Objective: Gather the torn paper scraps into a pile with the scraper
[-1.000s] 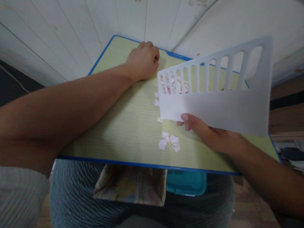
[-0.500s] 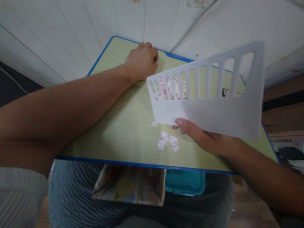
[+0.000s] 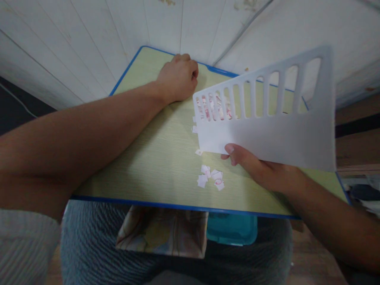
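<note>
My right hand grips the lower edge of a white plastic panel with a row of slots. The thumb lies over its near face; most of the fingers are hidden behind it. It is held tilted above the table. Paper scraps with red marks show through the slots at its left end. Just below lie several small paper scraps on the tabletop. My left hand rests in a loose fist near the table's back edge, with no object visible in it.
The pale green tabletop has a blue rim and stands against a white plank wall. A grey cable runs along the wall. Below the front edge, a patterned cloth item and a teal plastic container sit at my lap.
The white slotted panel has shifted slightly right in my right hand, uncovering more scraps at its left end. My left hand has stayed in place.
</note>
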Demonstrator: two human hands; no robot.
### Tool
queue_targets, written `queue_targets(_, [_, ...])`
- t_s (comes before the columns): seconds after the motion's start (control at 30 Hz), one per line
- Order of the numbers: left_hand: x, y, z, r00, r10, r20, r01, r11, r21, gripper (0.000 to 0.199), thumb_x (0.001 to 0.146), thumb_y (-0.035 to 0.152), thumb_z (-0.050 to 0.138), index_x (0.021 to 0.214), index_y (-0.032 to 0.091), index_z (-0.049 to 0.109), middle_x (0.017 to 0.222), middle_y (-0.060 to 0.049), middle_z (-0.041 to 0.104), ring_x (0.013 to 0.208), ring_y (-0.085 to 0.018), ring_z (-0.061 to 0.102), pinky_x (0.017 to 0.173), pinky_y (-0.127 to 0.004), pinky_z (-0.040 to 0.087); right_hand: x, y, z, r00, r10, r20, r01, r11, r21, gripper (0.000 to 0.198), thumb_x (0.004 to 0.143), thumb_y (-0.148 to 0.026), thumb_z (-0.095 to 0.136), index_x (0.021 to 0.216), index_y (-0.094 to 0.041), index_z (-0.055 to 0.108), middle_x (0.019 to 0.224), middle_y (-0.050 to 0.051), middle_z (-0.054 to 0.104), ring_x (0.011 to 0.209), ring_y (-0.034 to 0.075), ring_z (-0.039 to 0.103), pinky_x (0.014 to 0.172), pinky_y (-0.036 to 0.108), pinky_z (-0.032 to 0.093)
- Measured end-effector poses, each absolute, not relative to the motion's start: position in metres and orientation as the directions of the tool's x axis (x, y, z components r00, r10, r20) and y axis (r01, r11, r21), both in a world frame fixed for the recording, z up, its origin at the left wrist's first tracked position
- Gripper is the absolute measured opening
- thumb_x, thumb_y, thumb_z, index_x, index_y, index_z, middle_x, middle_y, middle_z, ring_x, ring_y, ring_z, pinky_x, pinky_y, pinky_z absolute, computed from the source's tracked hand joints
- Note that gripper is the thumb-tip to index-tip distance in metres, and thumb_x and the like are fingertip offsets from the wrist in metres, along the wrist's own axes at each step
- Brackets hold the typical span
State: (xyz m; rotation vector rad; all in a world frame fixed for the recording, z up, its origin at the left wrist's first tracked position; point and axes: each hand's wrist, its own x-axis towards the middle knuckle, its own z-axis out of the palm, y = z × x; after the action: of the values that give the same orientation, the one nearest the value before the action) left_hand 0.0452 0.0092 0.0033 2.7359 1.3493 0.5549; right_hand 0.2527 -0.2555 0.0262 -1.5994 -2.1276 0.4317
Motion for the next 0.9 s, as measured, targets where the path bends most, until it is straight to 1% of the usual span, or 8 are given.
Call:
queue_targets(0.1, [0.045, 0.012, -0.001, 0.546, 0.774, 0.321, 0.768, -0.615, 0.177, 0.034, 0.112, 0.013, 0.061, 0.136, 0.013, 0.086, 0.148, -0.019, 0.076, 0.148, -0.038, 0.067, 0.119, -0.049, 0.059, 0.254, -0.260, 0.032, -0.155, 0.969, 0.192, 0.844, 0.231, -0.483, 0.037, 0.107, -0.060, 0.078, 0.082, -0.035, 0.085, 0.079, 0.001, 0.084, 0.078, 0.033, 0.082, 0.095, 0.052, 0.068])
queue_targets(0.17, [0.045, 0.013, -0.003, 0.543, 0.770, 0.336, 0.768, -0.617, 0.171, 0.034, 0.112, 0.013, 0.062, 0.136, 0.014, 0.086, 0.147, -0.018, 0.076, 0.148, -0.038, 0.067, 0.119, -0.050, 0.059, 0.253, -0.262, 0.039, -0.186, 0.960, 0.211, 0.837, 0.267, -0.477, 0.036, 0.104, -0.056, 0.082, 0.076, -0.034, 0.079, 0.075, 0.002, 0.081, 0.075, 0.033, 0.079, 0.096, 0.055, 0.068])
queue_targets(0.33, [0.044, 0.012, -0.002, 0.545, 0.770, 0.332, 0.763, -0.620, 0.184, 0.034, 0.112, 0.013, 0.062, 0.136, 0.013, 0.086, 0.147, -0.018, 0.076, 0.149, -0.038, 0.067, 0.122, -0.050, 0.059, 0.253, -0.266, 0.050, -0.275, 0.938, 0.209, 0.787, 0.345, -0.512, 0.024, 0.099, -0.041, 0.083, 0.078, -0.034, 0.075, 0.074, 0.001, 0.079, 0.084, 0.037, 0.083, 0.102, 0.058, 0.069])
queue_targets(0.43, [0.043, 0.012, -0.002, 0.551, 0.766, 0.332, 0.760, -0.624, 0.179, 0.035, 0.112, 0.012, 0.062, 0.137, 0.012, 0.086, 0.148, -0.019, 0.076, 0.149, -0.038, 0.067, 0.123, -0.051, 0.058, 0.254, -0.264, 0.050, -0.226, 0.952, 0.205, 0.769, 0.304, -0.562, 0.026, 0.100, -0.045, 0.083, 0.077, -0.034, 0.077, 0.072, -0.001, 0.081, 0.072, 0.031, 0.080, 0.091, 0.052, 0.072])
queue_targets(0.57, [0.043, 0.013, -0.004, 0.558, 0.755, 0.343, 0.755, -0.634, 0.167, 0.034, 0.111, 0.012, 0.062, 0.135, 0.011, 0.086, 0.146, -0.019, 0.076, 0.147, -0.039, 0.068, 0.121, -0.050, 0.059, 0.250, -0.261, 0.052, -0.229, 0.954, 0.191, 0.722, 0.299, -0.624, 0.025, 0.100, -0.035, 0.080, 0.075, -0.035, 0.078, 0.071, -0.004, 0.082, 0.067, 0.028, 0.078, 0.084, 0.047, 0.072])
queue_targets(0.67, [0.044, 0.014, -0.005, 0.557, 0.757, 0.341, 0.758, -0.632, 0.163, 0.034, 0.112, 0.012, 0.061, 0.136, 0.011, 0.086, 0.147, -0.020, 0.076, 0.147, -0.039, 0.068, 0.121, -0.050, 0.059, 0.247, -0.260, 0.053, -0.251, 0.945, 0.209, 0.731, 0.327, -0.599, 0.022, 0.097, -0.033, 0.079, 0.075, -0.035, 0.078, 0.072, -0.003, 0.082, 0.068, 0.031, 0.079, 0.081, 0.050, 0.071])
queue_targets(0.8, [0.043, 0.013, -0.004, 0.560, 0.761, 0.327, 0.759, -0.630, 0.166, 0.033, 0.113, 0.013, 0.061, 0.136, 0.010, 0.086, 0.147, -0.020, 0.076, 0.148, -0.039, 0.068, 0.122, -0.050, 0.059, 0.249, -0.263, 0.052, -0.308, 0.929, 0.205, 0.764, 0.370, -0.528, 0.021, 0.101, -0.038, 0.078, 0.079, -0.035, 0.082, 0.076, -0.002, 0.085, 0.075, 0.034, 0.083, 0.090, 0.054, 0.071])
queue_targets(0.9, [0.043, 0.014, -0.003, 0.561, 0.757, 0.336, 0.752, -0.635, 0.175, 0.034, 0.112, 0.011, 0.062, 0.135, 0.008, 0.086, 0.147, -0.021, 0.076, 0.149, -0.042, 0.068, 0.123, -0.053, 0.059, 0.251, -0.266, 0.052, -0.402, 0.897, 0.185, 0.750, 0.438, -0.496, 0.016, 0.103, -0.037, 0.076, 0.090, -0.034, 0.084, 0.087, -0.002, 0.089, 0.083, 0.032, 0.085, 0.090, 0.050, 0.072])
